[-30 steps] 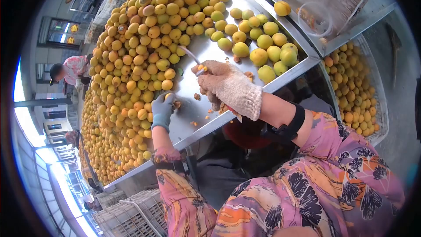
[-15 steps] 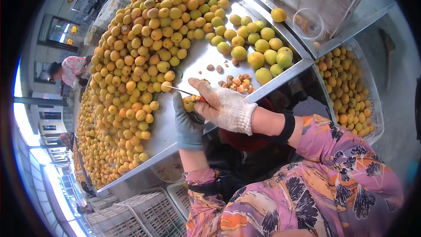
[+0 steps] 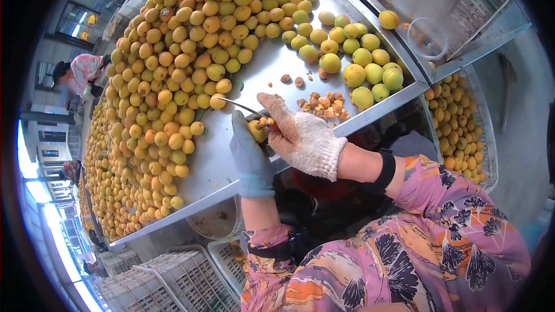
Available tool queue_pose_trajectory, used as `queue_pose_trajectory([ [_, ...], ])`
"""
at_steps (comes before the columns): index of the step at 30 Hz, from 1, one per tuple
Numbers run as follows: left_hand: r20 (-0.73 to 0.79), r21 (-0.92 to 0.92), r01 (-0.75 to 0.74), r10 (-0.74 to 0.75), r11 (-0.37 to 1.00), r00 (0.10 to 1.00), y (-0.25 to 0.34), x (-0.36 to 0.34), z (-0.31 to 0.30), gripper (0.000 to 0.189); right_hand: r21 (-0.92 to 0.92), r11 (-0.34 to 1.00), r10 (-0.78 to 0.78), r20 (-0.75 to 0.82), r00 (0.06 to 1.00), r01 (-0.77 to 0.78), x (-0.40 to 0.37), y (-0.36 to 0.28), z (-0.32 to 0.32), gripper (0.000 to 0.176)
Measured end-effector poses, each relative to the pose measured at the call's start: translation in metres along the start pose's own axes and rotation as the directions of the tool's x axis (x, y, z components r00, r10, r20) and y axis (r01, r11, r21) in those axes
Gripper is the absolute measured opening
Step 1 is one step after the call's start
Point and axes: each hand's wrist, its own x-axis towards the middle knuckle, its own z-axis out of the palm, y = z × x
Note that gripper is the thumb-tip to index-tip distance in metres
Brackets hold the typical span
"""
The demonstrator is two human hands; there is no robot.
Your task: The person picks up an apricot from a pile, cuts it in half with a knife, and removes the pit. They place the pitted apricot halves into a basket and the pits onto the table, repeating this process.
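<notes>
My left hand point(image 3: 251, 159), in a grey-blue glove, is closed around a yellow apricot point(image 3: 258, 131) above the metal table's front edge. My right hand point(image 3: 303, 138), in a whitish knitted glove, grips the red handle of a knife point(image 3: 243, 106); its thin blade points up and left over the apricot. Behind the hands lie pits and scraps point(image 3: 322, 107) on the metal tabletop point(image 3: 263, 69). A large heap of yellow-orange apricots point(image 3: 167, 81) spreads to the left, and greener ones point(image 3: 361, 60) lie in the right corner.
A crate of apricots point(image 3: 457, 127) stands at the right below the table. White plastic crates point(image 3: 167, 280) are at the lower left. A clear round container point(image 3: 428, 39) sits near a large bin point(image 3: 439, 0). Another person point(image 3: 87, 72) bends beside the heap at the far left.
The camera view has shifted, so the heap sits further left and the green fruit further right. Both hands keep their hold on the apricot and knife, and more of the apricot shows.
</notes>
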Motion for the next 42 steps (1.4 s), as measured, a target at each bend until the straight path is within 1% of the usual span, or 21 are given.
queue_pose_trajectory([
  [3,-0.04,-0.003,-0.01,0.01,1.0,0.999,-0.006,0.004,-0.006,0.061,0.02,1.0,0.0,0.02,1.0,-0.001,-0.002,-0.004,0.002,0.064],
  [6,-0.08,-0.057,-0.024,0.019,0.998,0.997,-0.006,0.002,-0.005,0.06,0.026,1.0,0.0,0.018,1.0,-0.001,-0.004,-0.007,0.002,0.064],
  [9,-0.071,-0.004,-0.042,0.042,0.999,0.997,-0.011,0.003,-0.006,0.058,0.034,0.998,0.056,0.068,0.996,-0.059,-0.005,-0.008,-0.001,0.063],
  [11,-0.076,0.141,-0.218,0.23,0.966,0.97,-0.014,-0.001,-0.002,0.054,0.033,0.999,0.011,-0.013,1.0,-0.01,-0.006,-0.005,0.004,0.061],
  [12,-0.073,0.141,-0.216,0.228,0.966,0.971,-0.013,-0.004,-0.001,0.054,0.033,0.999,0.014,-0.015,1.0,-0.014,-0.008,-0.005,0.005,0.061],
  [14,-0.036,0.299,-0.383,0.412,0.874,0.91,-0.009,-0.01,0.001,0.052,-0.015,0.999,0.035,-0.025,0.999,-0.036,-0.01,-0.006,0.005,0.059],
  [15,-0.033,0.3,-0.382,0.41,0.874,0.912,-0.012,-0.01,0.0,0.052,-0.013,0.999,0.039,-0.026,0.999,-0.039,-0.011,-0.006,0.005,0.059],
  [18,-0.01,0.343,-0.451,0.484,0.824,0.875,-0.017,-0.008,-0.003,0.05,-0.029,0.996,0.08,-0.012,0.997,-0.081,-0.012,-0.004,0.01,0.059],
  [20,-0.008,0.359,-0.519,0.558,0.776,0.83,-0.017,-0.01,-0.001,0.048,-0.117,0.993,-0.025,-0.13,0.991,0.01,-0.013,0.002,0.017,0.058],
  [21,-0.008,0.359,-0.516,0.556,0.777,0.831,-0.018,-0.01,-0.001,0.048,-0.116,0.993,-0.022,-0.129,0.991,0.007,-0.014,0.002,0.018,0.058],
  [23,0.023,0.428,-0.557,0.607,0.712,0.794,-0.018,-0.009,-0.004,0.047,-0.07,0.997,0.033,-0.086,0.996,-0.039,-0.014,0.0,0.02,0.057],
  [27,-0.01,0.382,-0.523,0.569,0.762,0.822,-0.02,-0.007,-0.009,0.047,-0.094,0.993,0.064,-0.082,0.995,-0.072,-0.013,-0.004,0.023,0.052],
  [30,-0.02,0.398,-0.516,0.57,0.758,0.821,-0.018,-0.008,-0.008,0.045,-0.088,0.996,0.013,-0.111,0.994,-0.023,-0.012,-0.004,0.025,0.052],
  [32,-0.007,0.432,-0.534,0.595,0.726,0.804,-0.018,-0.007,-0.01,0.042,-0.091,0.99,0.103,-0.039,0.994,-0.106,-0.011,-0.007,0.023,0.05],
  [33,-0.012,0.436,-0.531,0.594,0.727,0.804,-0.019,-0.006,-0.011,0.042,-0.089,0.991,0.102,-0.033,0.994,-0.104,-0.011,-0.006,0.024,0.05],
  [35,0.034,0.495,-0.572,0.643,0.655,0.766,-0.022,-0.004,-0.011,0.042,-0.046,0.995,0.091,-0.04,0.995,-0.093,-0.011,-0.001,0.026,0.046],
  [36,0.032,0.496,-0.57,0.642,0.655,0.766,-0.022,-0.003,-0.011,0.042,-0.046,0.995,0.091,-0.037,0.995,-0.092,-0.011,0.003,0.028,0.046],
  [38,0.008,0.464,-0.53,0.594,0.71,0.804,-0.022,-0.003,-0.01,0.04,0.081,0.996,-0.026,-0.1,0.995,0.035,-0.008,0.008,0.03,0.041],
  [39,0.01,0.465,-0.529,0.593,0.71,0.805,-0.025,-0.001,-0.014,0.04,0.083,0.996,-0.024,-0.101,0.995,0.033,-0.008,0.01,0.029,0.041],
  [41,0.152,0.576,-0.553,0.586,0.602,0.796,-0.028,0.004,-0.022,0.027,0.274,0.962,-0.013,-0.004,1.0,0.013,-0.007,0.011,0.023,0.034],
  [42,0.154,0.574,-0.555,0.586,0.602,0.795,-0.026,0.003,-0.025,0.027,0.356,0.932,-0.053,-0.047,0.997,0.066,-0.005,0.009,0.026,0.03],
])
